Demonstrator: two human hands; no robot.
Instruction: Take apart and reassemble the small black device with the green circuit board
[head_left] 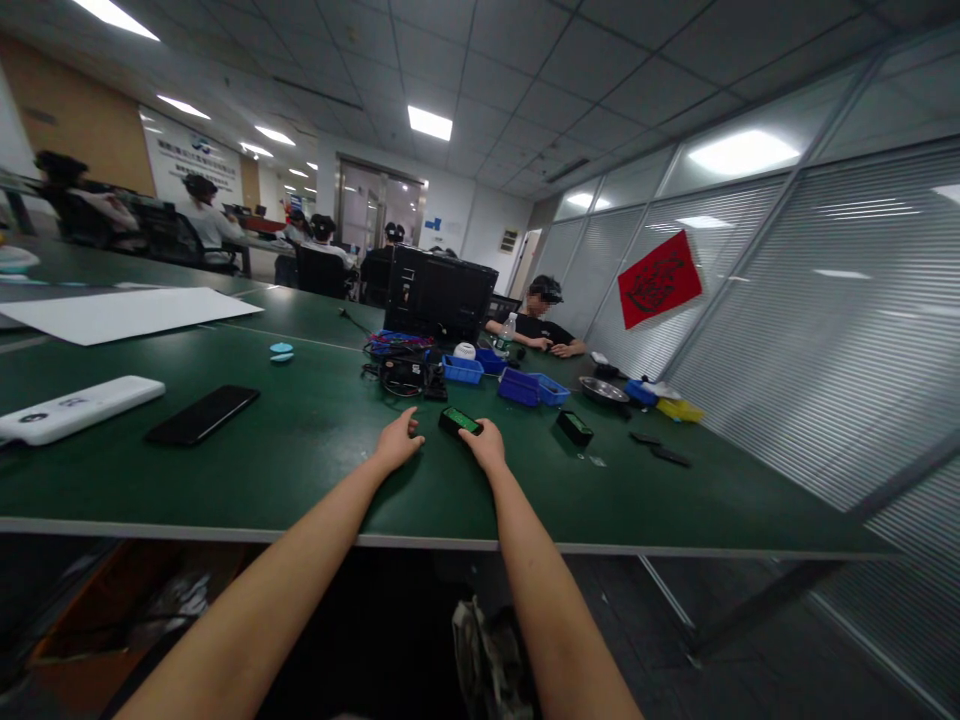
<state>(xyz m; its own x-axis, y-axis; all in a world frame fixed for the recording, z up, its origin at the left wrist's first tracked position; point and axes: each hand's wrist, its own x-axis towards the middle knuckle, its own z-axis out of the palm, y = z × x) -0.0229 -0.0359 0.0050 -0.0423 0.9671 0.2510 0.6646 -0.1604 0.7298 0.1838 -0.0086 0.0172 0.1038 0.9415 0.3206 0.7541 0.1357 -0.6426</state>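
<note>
My right hand (486, 441) grips the right end of a small black box (460, 420) with a green top face, its thumb lying over the top. The box is on or just above the green table (315, 470); I cannot tell which. To its left, my left hand (400, 440) holds nothing, its fingers apart and slightly curled near the tabletop. A similar black box with a green top (575, 428) lies to the right of my right hand, beside small clear scraps (597, 461).
Beyond my hands are a dark monitor (442, 292), tangled cables and black electronics (403, 374), blue bins (519, 386) and a bottle (506, 334). Leftward lie a black phone-like slab (202, 414) and a white device (86, 408). A metal bowl (604, 390) and a seated person (545, 325) are at right.
</note>
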